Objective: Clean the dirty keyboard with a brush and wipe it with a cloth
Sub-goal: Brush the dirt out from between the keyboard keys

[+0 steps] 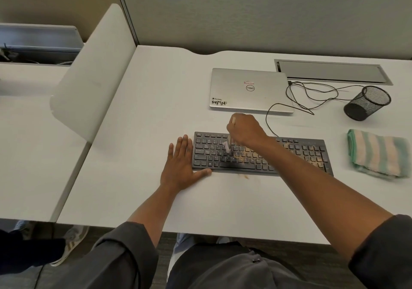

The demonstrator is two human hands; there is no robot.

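A black keyboard (pixel 307 155) lies on the white desk, with tan dust over its middle and right keys. My right hand (pixel 245 129) grips a small brush (pixel 227 147) by its wooden handle; the blurred bristles touch the keys left of the middle. My left hand (pixel 181 166) lies flat on the desk against the keyboard's left end, fingers straight, thumb along the front edge. A folded green-and-peach striped cloth (pixel 376 153) lies to the right of the keyboard.
A closed silver laptop (pixel 249 89) sits behind the keyboard, with black cables (pixel 312 97) looping beside it. A black mesh pen cup (pixel 366 103) lies tipped at the right. Some tan dust (pixel 244 176) is on the desk (pixel 156 110) before the keyboard. A white divider (pixel 93 72) stands left.
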